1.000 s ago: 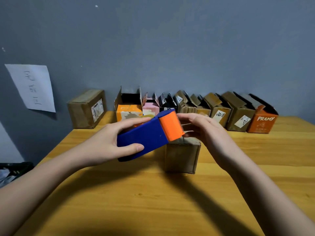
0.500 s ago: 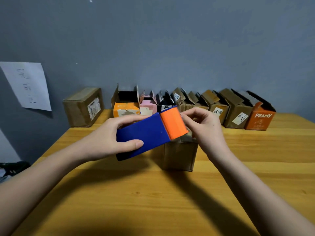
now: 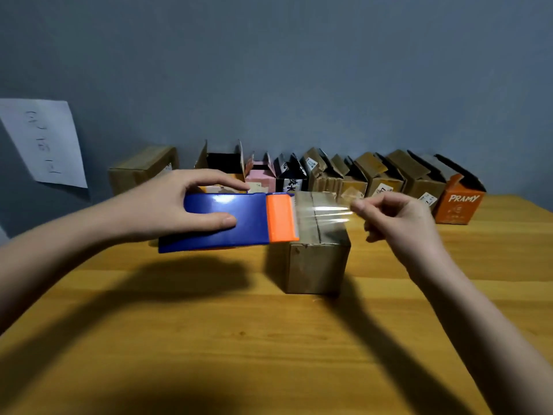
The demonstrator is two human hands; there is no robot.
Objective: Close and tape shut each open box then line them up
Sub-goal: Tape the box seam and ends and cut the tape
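A small brown cardboard box (image 3: 314, 265) stands on the wooden table (image 3: 209, 339) with its flaps folded down. My left hand (image 3: 167, 208) grips a blue tape dispenser (image 3: 221, 220) with an orange cutter end (image 3: 281, 217), held level just left of the box top. My right hand (image 3: 398, 223) pinches the free end of clear tape (image 3: 326, 215), which stretches from the cutter across the box top to my fingertips at the right.
Several open boxes line the wall behind, among them a pink box (image 3: 260, 175), a black box (image 3: 291, 178) and an orange PRAMY box (image 3: 457, 202). One closed brown box (image 3: 140, 169) sits at the far left. A paper sheet (image 3: 45, 142) hangs on the wall.
My right hand has pulled a strip of clear tape out to the right over the box. The dispenser has levelled out and shifted left, uncovering the box top.
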